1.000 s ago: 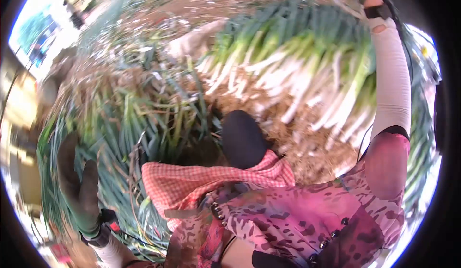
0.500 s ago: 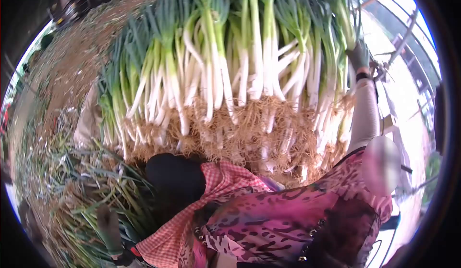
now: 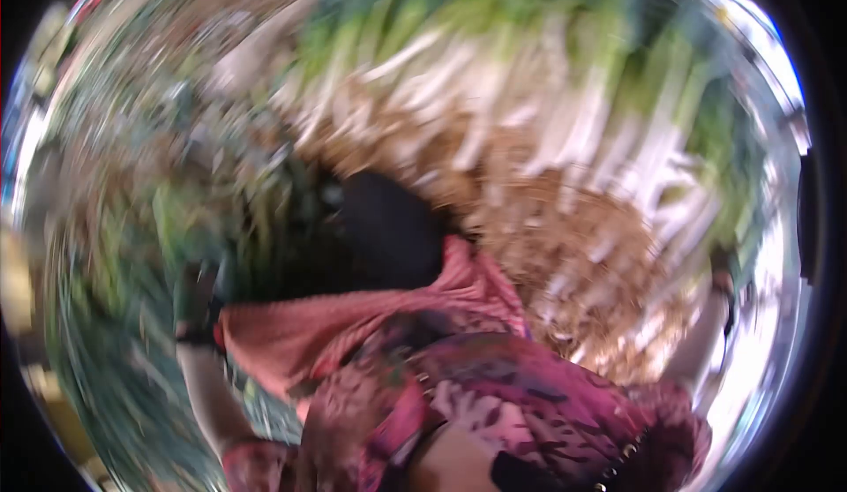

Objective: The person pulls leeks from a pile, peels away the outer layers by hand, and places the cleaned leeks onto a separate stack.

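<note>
A thick stack of leeks [image 3: 529,86] stretches across the top, with green tops, white stalks and a mass of brown roots [image 3: 565,245] towards me. My right hand [image 3: 724,262], in a dark glove, is at the stack's right end, against green leaves. Blur hides its fingers, so any grip cannot be made out. On the left, my left hand [image 3: 198,291], also dark-gloved, is over loose green leaves [image 3: 123,315]. Its fingers are smeared too, and nothing can be made out in it.
My dark-covered knee [image 3: 388,227] and a red checked cloth [image 3: 353,320] lie between me and the roots. Scattered leaf trimmings cover the ground at left. A pale sack-like shape [image 3: 265,46] lies by the stack's left end.
My view has swung left, so the leeks sit further right and tilted. My right hand, earlier up at the leek leaves, now appears lower; my left hand appears higher in view.
</note>
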`<control>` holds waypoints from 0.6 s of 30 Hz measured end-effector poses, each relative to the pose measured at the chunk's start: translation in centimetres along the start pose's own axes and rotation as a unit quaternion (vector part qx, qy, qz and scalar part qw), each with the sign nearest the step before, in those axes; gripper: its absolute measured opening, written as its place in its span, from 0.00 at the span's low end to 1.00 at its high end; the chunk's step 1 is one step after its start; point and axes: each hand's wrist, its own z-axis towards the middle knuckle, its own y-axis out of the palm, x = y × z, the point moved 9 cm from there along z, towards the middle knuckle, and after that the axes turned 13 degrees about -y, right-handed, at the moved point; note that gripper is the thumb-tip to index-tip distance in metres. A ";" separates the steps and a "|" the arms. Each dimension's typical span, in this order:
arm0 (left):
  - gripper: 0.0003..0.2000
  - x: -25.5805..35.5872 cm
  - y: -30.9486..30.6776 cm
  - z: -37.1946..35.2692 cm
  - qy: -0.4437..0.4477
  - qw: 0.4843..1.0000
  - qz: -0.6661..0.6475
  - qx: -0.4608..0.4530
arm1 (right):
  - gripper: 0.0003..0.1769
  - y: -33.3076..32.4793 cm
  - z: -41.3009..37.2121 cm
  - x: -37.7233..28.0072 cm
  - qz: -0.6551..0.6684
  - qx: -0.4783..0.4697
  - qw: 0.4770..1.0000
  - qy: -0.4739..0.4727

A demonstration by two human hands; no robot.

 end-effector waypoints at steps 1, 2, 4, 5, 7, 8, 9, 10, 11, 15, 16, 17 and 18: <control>0.15 -3.6 -1.6 1.1 -0.019 0.996 0.080 0.017 | 0.31 -0.5 0.1 0.9 0.003 -0.006 1.000 0.014; 0.17 -5.9 -2.7 1.4 -0.016 0.996 0.077 0.036 | 0.30 -1.1 0.6 1.6 0.002 -0.006 0.999 0.032; 0.18 -5.8 -3.1 0.1 -0.021 0.982 0.170 0.074 | 0.28 -3.2 1.7 1.6 -0.001 0.005 0.999 0.046; 0.20 -5.3 -2.9 -0.2 -0.021 0.973 0.212 0.086 | 0.27 -4.3 2.7 1.5 -0.002 0.017 0.999 0.045; 0.24 -4.6 -3.1 -0.5 -0.053 0.953 0.260 0.144 | 0.26 -6.5 5.6 -0.3 0.009 0.066 0.998 0.010; 0.27 -4.5 -3.2 -0.7 -0.086 0.941 0.265 0.191 | 0.26 -8.8 6.9 -3.5 0.028 0.101 0.994 -0.030; 0.29 -4.8 -4.0 -0.9 -0.117 0.926 0.271 0.236 | 0.25 -10.7 8.8 -6.3 0.060 0.140 0.985 -0.080; 0.32 -5.8 -4.4 -0.4 -0.147 0.924 0.264 0.234 | 0.25 -12.9 10.3 -10.9 0.119 0.182 0.965 -0.145; 0.34 -7.0 -4.7 0.5 -0.175 0.922 0.257 0.232 | 0.24 -17.8 8.6 -17.7 0.251 0.187 0.932 -0.183; 0.37 -7.2 -5.6 0.9 -0.217 0.928 0.249 0.172 | 0.21 -32.2 -0.1 -46.6 0.436 0.203 0.753 -0.450; 0.36 -7.1 -5.9 0.9 -0.212 0.931 0.250 0.159 | 0.20 -33.1 -3.0 -53.7 0.516 0.122 0.693 -0.488; 0.36 -7.0 -6.1 0.7 -0.203 0.947 0.210 0.133 | 0.19 -36.3 -8.9 -60.6 0.383 0.163 0.676 -0.608; 0.34 -8.0 -6.9 0.9 -0.177 0.951 0.194 0.162 | 0.17 -34.8 -10.7 -66.2 0.515 0.038 0.648 -0.560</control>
